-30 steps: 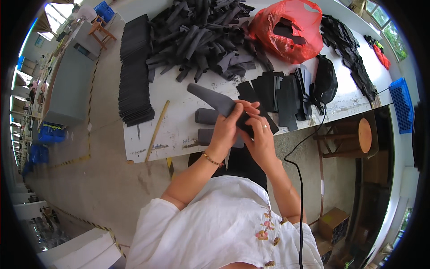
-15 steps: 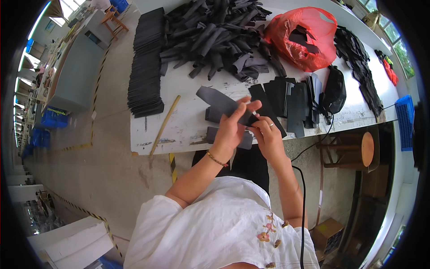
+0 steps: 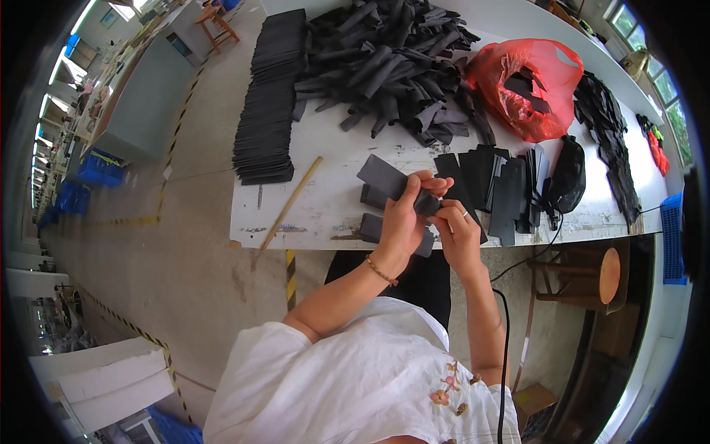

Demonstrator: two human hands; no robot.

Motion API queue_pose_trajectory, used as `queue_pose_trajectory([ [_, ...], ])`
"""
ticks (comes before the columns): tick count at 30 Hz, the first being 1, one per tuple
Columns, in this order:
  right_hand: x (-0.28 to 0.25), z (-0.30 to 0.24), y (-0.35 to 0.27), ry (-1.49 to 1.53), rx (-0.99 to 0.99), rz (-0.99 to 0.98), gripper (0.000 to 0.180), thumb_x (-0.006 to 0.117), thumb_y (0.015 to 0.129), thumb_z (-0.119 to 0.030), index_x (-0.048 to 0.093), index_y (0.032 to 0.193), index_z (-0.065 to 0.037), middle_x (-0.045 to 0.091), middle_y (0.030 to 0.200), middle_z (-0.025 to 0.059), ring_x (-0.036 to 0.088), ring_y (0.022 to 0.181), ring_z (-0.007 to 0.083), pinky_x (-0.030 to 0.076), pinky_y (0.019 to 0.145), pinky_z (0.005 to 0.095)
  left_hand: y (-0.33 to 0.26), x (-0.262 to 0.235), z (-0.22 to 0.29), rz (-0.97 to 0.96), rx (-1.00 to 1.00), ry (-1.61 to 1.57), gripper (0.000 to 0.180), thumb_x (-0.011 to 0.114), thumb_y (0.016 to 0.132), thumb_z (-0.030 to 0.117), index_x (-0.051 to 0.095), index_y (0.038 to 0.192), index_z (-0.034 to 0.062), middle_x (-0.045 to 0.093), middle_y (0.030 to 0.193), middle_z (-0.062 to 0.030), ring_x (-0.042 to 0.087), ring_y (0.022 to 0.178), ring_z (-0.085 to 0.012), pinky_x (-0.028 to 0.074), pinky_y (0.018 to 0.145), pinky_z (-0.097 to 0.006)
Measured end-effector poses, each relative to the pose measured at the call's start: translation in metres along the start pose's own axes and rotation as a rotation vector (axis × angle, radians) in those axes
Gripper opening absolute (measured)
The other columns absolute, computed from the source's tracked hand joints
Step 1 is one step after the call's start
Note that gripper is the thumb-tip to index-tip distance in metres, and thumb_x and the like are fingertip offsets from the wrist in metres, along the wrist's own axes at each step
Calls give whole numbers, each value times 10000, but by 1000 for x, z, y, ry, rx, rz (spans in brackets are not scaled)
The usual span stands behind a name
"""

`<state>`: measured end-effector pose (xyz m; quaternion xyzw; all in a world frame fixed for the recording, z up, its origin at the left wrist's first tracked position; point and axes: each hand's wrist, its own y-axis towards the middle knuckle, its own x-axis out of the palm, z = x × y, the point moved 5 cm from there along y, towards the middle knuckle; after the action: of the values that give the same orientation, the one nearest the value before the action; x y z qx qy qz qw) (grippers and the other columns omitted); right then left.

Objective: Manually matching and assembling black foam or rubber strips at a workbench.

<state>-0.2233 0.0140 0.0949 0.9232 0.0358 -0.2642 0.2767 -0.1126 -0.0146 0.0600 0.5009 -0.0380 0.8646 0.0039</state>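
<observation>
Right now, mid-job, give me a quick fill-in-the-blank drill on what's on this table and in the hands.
1. Both hands, the left hand and the right hand, grip a dark flat ____ piece.
2. The plastic bag is ____ in colour.
3. The wooden stick lies to the ____ of the hands.
4. The left wrist wears a ____.

Missing words: fabric; red; left; bracelet

Matt, dark grey flat strip [image 3: 392,183] of foam-like sheet, smooth. The desk [image 3: 325,192] is white, scuffed and stained. Glossy, crinkled red plastic bag [image 3: 529,85]. Bare wooden stick [image 3: 292,201]. Round stool [image 3: 608,275] has a wooden seat.
</observation>
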Motion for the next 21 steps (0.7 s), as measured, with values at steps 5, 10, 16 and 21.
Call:
queue_pose_trajectory([
  [5, 4, 0, 2, 19, 19, -8, 130, 683, 806, 53, 574, 851, -2, 632, 928, 123, 606, 719, 274, 486, 635, 319, 1, -3, -1, -9, 26, -18, 314, 508, 1011, 279, 581, 1112, -9, 685, 1002, -143, 641, 1063, -309, 477, 971, -392],
  [10, 5, -4, 3, 101, 161, -10, 131, 703, 812, 7, 588, 873, 7, 615, 903, 95, 596, 710, 200, 477, 645, 291, 5, -7, 1, 85, 4, -20, 325, 463, 1029, 275, 563, 1137, -15, 679, 1016, -155, 635, 1072, -312, 477, 970, -400],
  [16, 27, 12, -9, 397, 386, 286, 150, 722, 843, -58, 592, 871, 11, 597, 919, 32, 551, 737, 113, 462, 682, 245, 16, -6, 22, 69, 79, 52, 336, 437, 1035, 282, 545, 1153, -13, 666, 1105, -205, 622, 1098, -290, 454, 1008, -394],
  [21, 22, 16, -11, 742, 662, 189, 203, 663, 924, -180, 578, 1023, -25, 590, 948, 19, 565, 811, 95, 484, 714, 249, 13, 0, 17, -110, 54, 81, 379, 507, 1005, 321, 545, 1197, -3, 628, 1206, -211, 581, 1163, -270, 417, 1053, -417],
])
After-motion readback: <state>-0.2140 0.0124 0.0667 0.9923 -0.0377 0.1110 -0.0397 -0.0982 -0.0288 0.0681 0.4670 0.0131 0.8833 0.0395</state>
